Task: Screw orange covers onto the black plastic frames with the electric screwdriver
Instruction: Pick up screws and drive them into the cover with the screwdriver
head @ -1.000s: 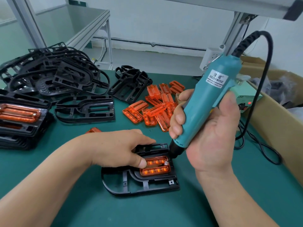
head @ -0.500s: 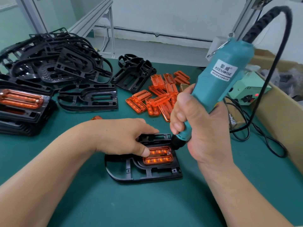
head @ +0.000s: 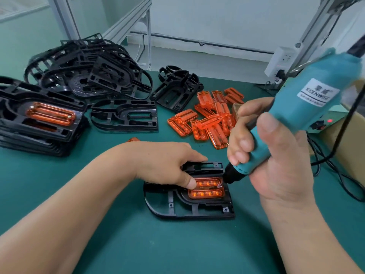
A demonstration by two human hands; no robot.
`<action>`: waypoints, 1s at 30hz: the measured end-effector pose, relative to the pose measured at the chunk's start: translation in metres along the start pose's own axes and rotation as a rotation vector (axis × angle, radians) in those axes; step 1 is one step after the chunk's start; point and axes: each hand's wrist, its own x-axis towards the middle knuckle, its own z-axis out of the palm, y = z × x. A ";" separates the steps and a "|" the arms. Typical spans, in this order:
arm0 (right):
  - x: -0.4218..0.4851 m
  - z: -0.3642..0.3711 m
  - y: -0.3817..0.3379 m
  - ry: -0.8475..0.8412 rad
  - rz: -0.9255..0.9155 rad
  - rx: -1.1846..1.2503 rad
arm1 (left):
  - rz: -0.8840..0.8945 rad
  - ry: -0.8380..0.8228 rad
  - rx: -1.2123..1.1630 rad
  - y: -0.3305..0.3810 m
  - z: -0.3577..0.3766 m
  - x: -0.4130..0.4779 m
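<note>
On the green table [head: 98, 244], a pile of frames [head: 88, 72] lies at 10 o'clock and loose covers [head: 207, 123] lie at 1 o'clock. The right hand [head: 280, 171], at 3 o'clock, has its fingers curled round the tilted screwdriver [head: 308, 107], and the tip touches the right end of a cover [head: 206, 189]. This cover sits in one frame [head: 177, 208], flat at 6 o'clock, where the left hand [head: 164, 163] rests with fingers close together, thumb pressing the cover's left end.

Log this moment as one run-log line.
step: screwing cover | right hand: grips teal electric screwdriver, tip at right end of orange translucent plastic cover | left hand: presses cover onto black plastic frame
</note>
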 end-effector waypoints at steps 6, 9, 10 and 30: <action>0.002 -0.001 -0.009 -0.096 -0.098 0.044 | -0.004 -0.006 0.010 0.000 0.000 -0.002; 0.001 0.004 -0.007 0.006 -0.108 0.135 | -0.011 -0.019 0.026 0.000 -0.002 -0.004; 0.000 0.005 -0.004 0.040 -0.105 0.159 | -0.015 -0.027 0.036 0.000 -0.003 -0.004; -0.006 0.030 0.019 0.074 -0.070 0.189 | -0.033 -0.025 0.067 0.000 -0.002 -0.001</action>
